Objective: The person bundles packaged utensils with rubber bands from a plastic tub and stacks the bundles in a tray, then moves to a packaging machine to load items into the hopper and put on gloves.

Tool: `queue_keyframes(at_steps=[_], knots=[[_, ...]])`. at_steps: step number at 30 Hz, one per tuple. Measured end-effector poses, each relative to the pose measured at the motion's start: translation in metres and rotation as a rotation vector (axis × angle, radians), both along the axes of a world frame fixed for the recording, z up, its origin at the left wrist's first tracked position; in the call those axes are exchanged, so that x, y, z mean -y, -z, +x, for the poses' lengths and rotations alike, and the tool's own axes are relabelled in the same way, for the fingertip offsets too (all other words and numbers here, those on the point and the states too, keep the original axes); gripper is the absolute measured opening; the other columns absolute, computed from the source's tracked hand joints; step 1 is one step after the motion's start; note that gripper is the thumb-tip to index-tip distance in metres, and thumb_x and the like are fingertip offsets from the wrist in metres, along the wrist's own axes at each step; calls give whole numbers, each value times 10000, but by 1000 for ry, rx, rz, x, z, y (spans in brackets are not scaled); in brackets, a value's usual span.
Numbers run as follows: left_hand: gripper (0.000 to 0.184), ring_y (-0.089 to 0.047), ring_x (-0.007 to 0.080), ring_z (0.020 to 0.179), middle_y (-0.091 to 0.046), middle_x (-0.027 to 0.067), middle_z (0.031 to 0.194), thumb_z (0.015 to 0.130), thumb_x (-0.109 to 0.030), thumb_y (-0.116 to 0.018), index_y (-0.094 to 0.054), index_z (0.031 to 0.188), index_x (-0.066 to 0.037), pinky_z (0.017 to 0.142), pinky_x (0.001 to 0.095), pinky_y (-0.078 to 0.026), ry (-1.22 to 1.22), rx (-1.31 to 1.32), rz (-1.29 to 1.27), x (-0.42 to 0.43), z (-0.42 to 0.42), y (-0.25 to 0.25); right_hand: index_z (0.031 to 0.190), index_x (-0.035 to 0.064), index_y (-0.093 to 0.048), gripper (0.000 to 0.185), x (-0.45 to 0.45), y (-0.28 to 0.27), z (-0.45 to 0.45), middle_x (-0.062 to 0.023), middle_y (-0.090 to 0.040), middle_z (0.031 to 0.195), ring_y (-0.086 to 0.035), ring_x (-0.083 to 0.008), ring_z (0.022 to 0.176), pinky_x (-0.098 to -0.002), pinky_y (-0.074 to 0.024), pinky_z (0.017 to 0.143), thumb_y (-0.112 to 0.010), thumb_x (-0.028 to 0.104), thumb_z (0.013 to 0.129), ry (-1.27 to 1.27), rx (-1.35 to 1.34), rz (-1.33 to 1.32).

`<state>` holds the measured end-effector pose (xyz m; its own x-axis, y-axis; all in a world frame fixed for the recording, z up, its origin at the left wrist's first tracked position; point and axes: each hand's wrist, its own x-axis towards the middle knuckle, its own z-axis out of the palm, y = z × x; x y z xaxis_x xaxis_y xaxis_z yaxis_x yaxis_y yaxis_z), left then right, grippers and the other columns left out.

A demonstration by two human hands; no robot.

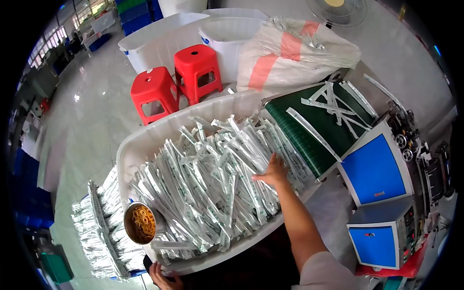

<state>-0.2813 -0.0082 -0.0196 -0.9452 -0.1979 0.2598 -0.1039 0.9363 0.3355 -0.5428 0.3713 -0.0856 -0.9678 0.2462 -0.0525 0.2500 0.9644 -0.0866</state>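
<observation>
A large white plastic tub [126, 162] is heaped with long, thin sealed packets [198, 188], white and clear with green print. My right hand [274, 173] is over the right side of the heap, fingers spread, with nothing seen in it. At the tub's near left corner is my left hand [165, 279], cut off by the lower frame edge. Its fingers look apart and hold nothing I can see; a small dark thing lies by the fingertips. A metal cup [129, 227] of yellowish rubber bands [143, 222] sits at the tub's left rim.
A green conveyor belt [295, 140] with several packets ends at the tub's right side, beside a blue-panelled machine [377, 169]. Behind stand two red stools [152, 87], white bins [164, 38] and a woven sack [261, 48]. More packets [101, 222] are stacked at left.
</observation>
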Motion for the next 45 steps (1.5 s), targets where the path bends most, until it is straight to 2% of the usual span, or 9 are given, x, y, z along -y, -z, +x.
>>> queue_keyframes(at_steps=[4,16,22,26,30,34,36,40,45], knots=[[450,-468,358,979,-516,166,1016,717,-235,-570,-469,1085,3,846,459,-362,27,22,-148,14,14,43,1335,-7,-100,1248,3,12,-21,-238,-341,1257,-334,-356,1178,-437,-286,982,-775,545,442,160,292,-238],[212,-527,235,878,-570,50,817,666,-71,-553,-526,877,-79,805,389,-330,66,-23,10,7,3,39,1282,9,-218,745,81,-14,-3,-224,-494,1112,-494,-324,1046,-483,-310,936,-650,164,695,15,329,-70],[191,-539,240,816,-572,67,800,639,3,-578,-550,820,-54,758,379,-364,150,-262,196,-22,-3,-8,1172,-22,-400,697,52,-63,-1,-210,-537,1074,-525,-310,1015,-383,-384,897,-688,195,576,-26,324,-338],[269,-570,163,860,-584,69,934,729,-39,-655,-525,965,-16,787,285,-453,362,265,1586,-91,-45,-12,1102,-2,-502,625,56,-106,31,-142,-587,992,-572,-232,900,-304,-445,799,-737,45,525,-49,240,-835],[712,-401,234,1144,-395,172,1253,761,-420,-615,-337,1256,10,972,360,-315,199,757,2343,-137,-141,45,1085,-23,-478,638,74,-99,70,-171,-548,1043,-558,-236,912,-323,-463,752,-778,139,545,-59,391,-1135],[566,-435,256,1110,-452,139,1202,775,-318,-604,-415,1212,-11,933,368,-369,303,725,2436,-152,-146,35,1193,-91,-321,780,134,-111,156,-250,-331,1219,-358,-394,1099,-429,-360,898,-707,312,647,-370,-86,-219],[449,-486,250,1050,-517,134,1114,793,-213,-560,-451,1179,-9,902,355,-400,348,783,2504,-141,-131,33,1157,-84,-386,723,140,-109,179,-222,-331,1216,-317,-401,1118,-457,-323,906,-708,306,640,-464,-159,-219],[464,-559,239,905,-568,136,998,721,-176,-565,-470,1133,15,848,359,-443,446,630,2673,-109,-119,39,1042,43,-500,505,139,-144,154,-205,-379,1163,-372,-384,1093,-456,-322,892,-711,281,650,-604,-565,-472],[678,-539,235,791,-527,106,907,600,-118,-666,-362,1188,32,761,346,-449,512,871,2631,-87,-92,-4,1313,-14,-180,998,170,-166,63,-236,-237,1319,-382,-332,1140,-391,-346,926,-744,420,613,-316,-187,-1304]])
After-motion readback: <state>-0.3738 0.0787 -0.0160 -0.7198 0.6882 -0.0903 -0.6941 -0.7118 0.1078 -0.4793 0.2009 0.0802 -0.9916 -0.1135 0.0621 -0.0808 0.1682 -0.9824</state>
